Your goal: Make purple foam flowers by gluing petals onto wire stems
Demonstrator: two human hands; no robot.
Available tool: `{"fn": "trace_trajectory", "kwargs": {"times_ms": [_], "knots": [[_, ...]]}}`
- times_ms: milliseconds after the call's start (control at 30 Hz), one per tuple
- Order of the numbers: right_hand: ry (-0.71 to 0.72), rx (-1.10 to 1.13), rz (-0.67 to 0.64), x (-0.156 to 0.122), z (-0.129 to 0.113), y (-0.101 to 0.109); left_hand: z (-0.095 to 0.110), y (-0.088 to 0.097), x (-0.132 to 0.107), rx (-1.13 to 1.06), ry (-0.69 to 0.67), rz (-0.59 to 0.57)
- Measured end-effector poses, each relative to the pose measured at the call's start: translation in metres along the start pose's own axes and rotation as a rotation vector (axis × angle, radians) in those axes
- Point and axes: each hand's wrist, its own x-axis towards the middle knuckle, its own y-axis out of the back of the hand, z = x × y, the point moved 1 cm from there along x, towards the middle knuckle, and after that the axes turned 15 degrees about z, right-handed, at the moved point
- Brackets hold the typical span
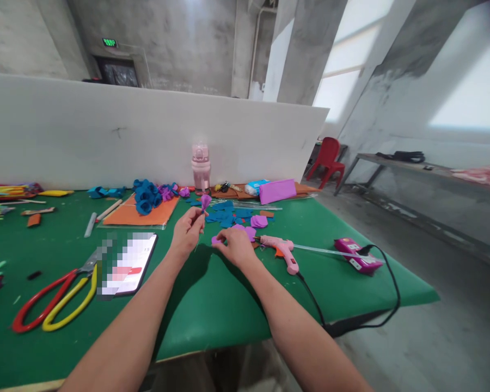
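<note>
Between the fingertips of my left hand (189, 227) a small purple paper flower (206, 203) is pinched upright by its stem. My right hand (236, 246) is low over the table, its thumb and fingers closed on a purple paper petal (216, 240). More purple petals (258, 221) lie just beyond that hand, beside scattered blue paper pieces (224, 214). A pink hot glue gun (283, 251) rests right of my right hand, with a clear glue stick running out of its back.
Red-and-yellow scissors (57, 299) and a phone (130, 264) lie on the left. Blue paper flowers (146, 197) sit on orange paper (141, 213). A pink bottle (201, 167) stands by the white board (147, 130). A power strip (357, 256) and black cord are at right.
</note>
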Motion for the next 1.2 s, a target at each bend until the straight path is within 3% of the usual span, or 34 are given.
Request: {"fn": "trace_trajectory", "kwargs": {"times_ms": [333,733,833,1000,1200], "knots": [[-0.008,-0.147,-0.118,-0.001,-0.007,-0.005,0.002,-0.003,-0.003,-0.003,-0.014,-0.032],[-0.207,0.108,-0.049,0.003,0.008,-0.005,-0.006,-0.001,0.001,-0.027,0.139,-0.019],[-0.176,0.069,-0.060,0.003,0.006,-0.004,-0.008,0.000,0.002,-0.027,0.167,0.027],[-0.035,-0.190,-0.240,-0.001,-0.006,-0.003,-0.007,-0.001,0.002,-0.031,0.150,0.064],[0.002,-0.342,-0.251,-0.002,-0.016,-0.001,-0.005,-0.003,0.000,-0.053,0.160,0.043]]}}
